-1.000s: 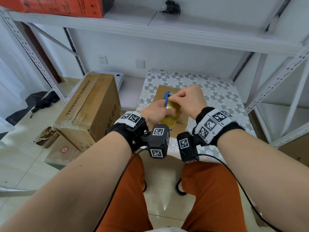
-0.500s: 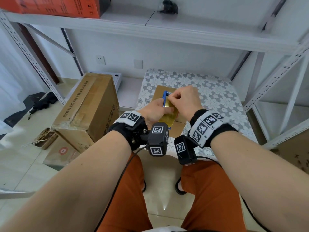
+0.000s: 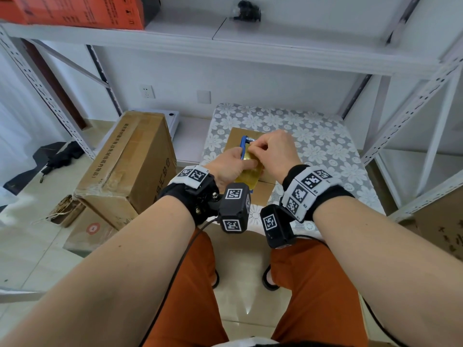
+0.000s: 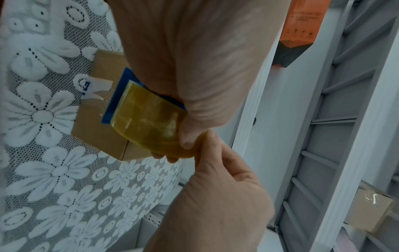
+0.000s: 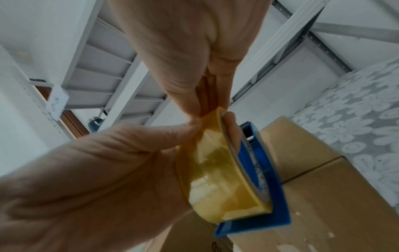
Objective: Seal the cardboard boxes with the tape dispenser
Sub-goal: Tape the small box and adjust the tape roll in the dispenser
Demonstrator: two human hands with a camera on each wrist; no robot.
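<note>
A blue tape dispenser carrying a yellow tape roll is held above a small cardboard box on the lace-covered table. My left hand grips the roll and dispenser from the left. My right hand pinches the tape's loose end at the top of the roll. In the left wrist view the roll hangs over the box, whose flap seam shows. The right wrist view shows the pinched tape end, the dispenser and the box beneath.
A large taped cardboard box stands on the floor to the left, resting on a flatter box. White rack posts flank the table. An orange box sits on the upper shelf. More cardboard lies at right.
Both hands have stayed on the dispenser above the small box. The right hand has shifted slightly left, its fingers still working at the top of the roll.
</note>
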